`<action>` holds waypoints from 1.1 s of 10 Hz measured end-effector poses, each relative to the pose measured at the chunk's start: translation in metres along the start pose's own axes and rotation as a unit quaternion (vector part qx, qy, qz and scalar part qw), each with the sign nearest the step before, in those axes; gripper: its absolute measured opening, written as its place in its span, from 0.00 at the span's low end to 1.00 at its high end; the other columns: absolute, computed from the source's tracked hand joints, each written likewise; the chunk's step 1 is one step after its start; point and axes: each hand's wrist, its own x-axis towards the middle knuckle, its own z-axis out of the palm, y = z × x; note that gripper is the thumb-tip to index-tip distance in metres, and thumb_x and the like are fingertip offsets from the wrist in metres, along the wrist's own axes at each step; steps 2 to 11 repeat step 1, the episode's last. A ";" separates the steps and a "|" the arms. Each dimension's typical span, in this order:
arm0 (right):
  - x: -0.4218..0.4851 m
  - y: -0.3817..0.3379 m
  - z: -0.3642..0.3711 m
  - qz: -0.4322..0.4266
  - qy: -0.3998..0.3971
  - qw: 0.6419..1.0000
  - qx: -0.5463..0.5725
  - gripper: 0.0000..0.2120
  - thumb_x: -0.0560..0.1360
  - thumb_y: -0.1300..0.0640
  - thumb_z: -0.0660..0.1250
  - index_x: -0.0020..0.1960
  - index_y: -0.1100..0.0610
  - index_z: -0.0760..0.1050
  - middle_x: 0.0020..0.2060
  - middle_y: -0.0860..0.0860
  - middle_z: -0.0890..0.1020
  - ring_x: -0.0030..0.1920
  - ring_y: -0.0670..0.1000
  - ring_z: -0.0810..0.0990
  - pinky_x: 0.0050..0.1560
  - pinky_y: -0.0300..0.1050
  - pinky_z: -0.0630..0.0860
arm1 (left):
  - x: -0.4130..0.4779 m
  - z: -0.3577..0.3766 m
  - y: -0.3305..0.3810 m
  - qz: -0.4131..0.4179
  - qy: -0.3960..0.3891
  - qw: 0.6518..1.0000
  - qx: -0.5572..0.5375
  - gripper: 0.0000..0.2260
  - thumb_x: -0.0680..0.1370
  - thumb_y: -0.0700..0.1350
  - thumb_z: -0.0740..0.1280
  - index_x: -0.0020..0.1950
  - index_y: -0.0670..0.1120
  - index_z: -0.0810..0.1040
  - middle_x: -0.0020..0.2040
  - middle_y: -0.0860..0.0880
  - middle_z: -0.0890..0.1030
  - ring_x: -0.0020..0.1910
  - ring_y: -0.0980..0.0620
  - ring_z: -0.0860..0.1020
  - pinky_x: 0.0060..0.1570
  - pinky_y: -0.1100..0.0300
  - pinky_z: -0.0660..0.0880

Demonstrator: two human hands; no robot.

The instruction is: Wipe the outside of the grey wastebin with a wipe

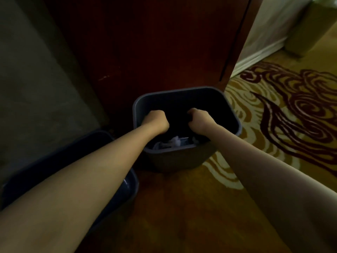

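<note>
Your bin (175, 157) stands on the carpet (273, 114), its far side against the dark red wood panel (145, 42). Both your arms reach down into the bin's open top. Your left hand (157, 121) is curled into a fist just inside the bin's left wall; the fingers fold under and out of sight, so you cannot tell whether they hold anything. Your right hand (199, 120) is curled the same way, right of the left hand and a little apart from it, inside the bin toward its right wall; what it grips, if anything, cannot be told either. Under your wrists, at the near inside edge of the bin, lies some crumpled pale paper (171, 143). Left of the bin and nearer you, partly hidden under your left forearm, sits a second dark bin (125, 187). Right of the bin the carpet shows gold and dark red swirls, and beyond it runs a white skirting board (259, 55).
</note>
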 end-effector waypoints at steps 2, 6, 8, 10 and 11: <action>-0.018 -0.007 -0.012 0.013 -0.037 0.997 -0.064 0.21 0.76 0.61 0.59 0.69 0.59 0.62 0.60 0.61 0.75 0.60 0.63 0.72 0.56 0.56 0.74 | -0.019 -0.014 0.003 0.012 0.001 1.000 0.013 0.17 0.76 0.37 0.58 0.65 0.43 0.70 0.61 0.42 0.75 0.53 0.44 0.76 0.46 0.54 0.75; -0.018 -0.007 -0.012 0.013 -0.037 0.997 -0.064 0.21 0.76 0.61 0.59 0.69 0.59 0.62 0.60 0.61 0.75 0.60 0.63 0.72 0.56 0.56 0.74 | -0.019 -0.014 0.003 0.012 0.001 1.000 0.013 0.17 0.76 0.37 0.58 0.65 0.43 0.70 0.61 0.42 0.75 0.53 0.44 0.76 0.46 0.54 0.75; -0.018 -0.007 -0.012 0.013 -0.037 0.997 -0.064 0.21 0.76 0.61 0.59 0.69 0.59 0.62 0.60 0.61 0.75 0.60 0.63 0.72 0.56 0.56 0.74 | -0.019 -0.014 0.003 0.012 0.001 1.000 0.013 0.17 0.76 0.37 0.58 0.65 0.43 0.70 0.61 0.42 0.75 0.53 0.44 0.76 0.46 0.54 0.75; -0.018 -0.007 -0.012 0.013 -0.037 0.997 -0.064 0.21 0.76 0.61 0.59 0.69 0.59 0.62 0.60 0.61 0.75 0.60 0.63 0.72 0.56 0.56 0.74 | -0.019 -0.014 0.003 0.012 0.001 1.000 0.013 0.17 0.76 0.37 0.58 0.65 0.43 0.70 0.61 0.42 0.75 0.53 0.44 0.76 0.46 0.54 0.75; -0.018 -0.007 -0.012 0.013 -0.037 0.997 -0.064 0.21 0.76 0.61 0.59 0.69 0.59 0.62 0.60 0.61 0.75 0.60 0.63 0.72 0.56 0.56 0.74 | -0.019 -0.014 0.003 0.012 0.001 1.000 0.013 0.17 0.76 0.37 0.58 0.65 0.43 0.70 0.61 0.42 0.75 0.53 0.44 0.76 0.46 0.54 0.75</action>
